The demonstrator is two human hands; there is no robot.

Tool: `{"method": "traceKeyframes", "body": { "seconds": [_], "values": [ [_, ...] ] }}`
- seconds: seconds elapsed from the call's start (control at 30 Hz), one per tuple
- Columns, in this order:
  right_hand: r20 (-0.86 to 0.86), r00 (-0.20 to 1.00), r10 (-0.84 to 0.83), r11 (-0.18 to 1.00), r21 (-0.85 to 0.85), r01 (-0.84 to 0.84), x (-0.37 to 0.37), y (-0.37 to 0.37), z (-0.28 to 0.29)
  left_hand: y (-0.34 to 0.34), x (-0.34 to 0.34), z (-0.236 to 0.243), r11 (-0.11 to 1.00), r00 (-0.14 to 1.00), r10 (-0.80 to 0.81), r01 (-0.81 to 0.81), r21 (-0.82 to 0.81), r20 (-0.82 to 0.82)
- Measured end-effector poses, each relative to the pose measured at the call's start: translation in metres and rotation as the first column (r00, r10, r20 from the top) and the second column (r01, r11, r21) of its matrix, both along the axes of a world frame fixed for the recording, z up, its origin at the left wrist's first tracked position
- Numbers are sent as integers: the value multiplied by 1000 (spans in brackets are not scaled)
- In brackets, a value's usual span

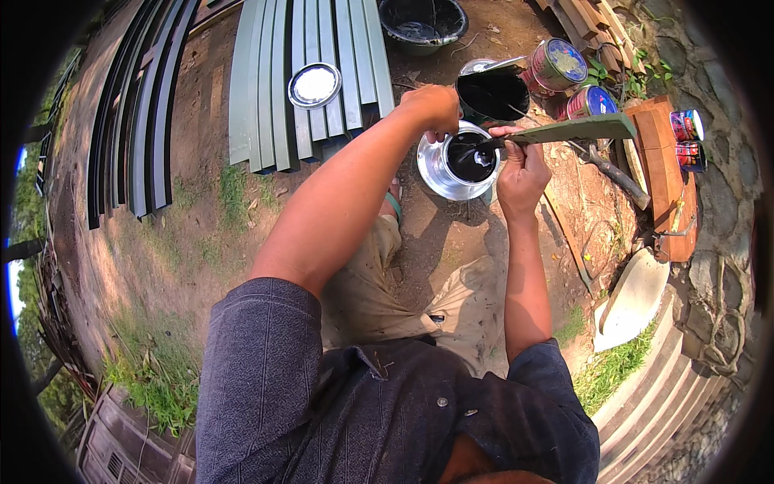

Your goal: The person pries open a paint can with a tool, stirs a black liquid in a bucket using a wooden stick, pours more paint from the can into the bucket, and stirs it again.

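A silver metal can (439, 179) with dark, glossy liquid inside stands between my feet. My right hand (522, 173) grips a flat, dark green stick (576, 131) at the can's right rim. The stick's narrow dark end reaches over the can's mouth, and its wide end points right. My left hand (433, 110) is closed at the can's far left rim, fingers curled; what they hold is hidden. Just beyond the can is a dark open container (493, 90) with a pale flat strip (501, 66) across its top.
Long grey-green metal bars (262, 81) lie ahead left, a round can lid (314, 85) on them. Black bars (149, 121) lie farther left. A black basin (423, 36), paint cans (560, 63), wood boards (663, 177) and a stone wall (713, 89) stand ahead and right.
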State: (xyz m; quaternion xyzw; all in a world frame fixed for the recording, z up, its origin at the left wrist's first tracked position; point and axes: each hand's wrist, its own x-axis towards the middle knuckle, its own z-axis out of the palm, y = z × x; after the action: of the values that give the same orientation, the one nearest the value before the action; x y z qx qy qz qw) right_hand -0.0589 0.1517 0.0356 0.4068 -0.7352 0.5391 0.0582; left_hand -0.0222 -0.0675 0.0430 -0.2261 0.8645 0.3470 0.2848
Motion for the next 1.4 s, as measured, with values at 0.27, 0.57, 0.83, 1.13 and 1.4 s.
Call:
{"method": "traceKeyframes", "body": {
  "seconds": [0.27,0.57,0.83,1.13,1.4],
  "values": [
    [115,987,-116,993,24,114,22,2,2,1,-1,4,1000,1000,-5,5,-8,8],
    [-132,989,-68,996,-61,61,26,-7,-18,2,-1,2,1000,1000,-6,6,4,13],
    [-60,998,33,996,-83,-37,27,-11,-9,2,0,5,1000,1000,-2,2,0,25],
    [47,996,79,997,-28,-78,22,-3,-3,1,-1,4,1000,1000,-14,14,15,-4],
    [-128,991,30,984,176,-7,13,-3,4,1,1,6,1000,999,-20,20,-3,26]
  ]
}}
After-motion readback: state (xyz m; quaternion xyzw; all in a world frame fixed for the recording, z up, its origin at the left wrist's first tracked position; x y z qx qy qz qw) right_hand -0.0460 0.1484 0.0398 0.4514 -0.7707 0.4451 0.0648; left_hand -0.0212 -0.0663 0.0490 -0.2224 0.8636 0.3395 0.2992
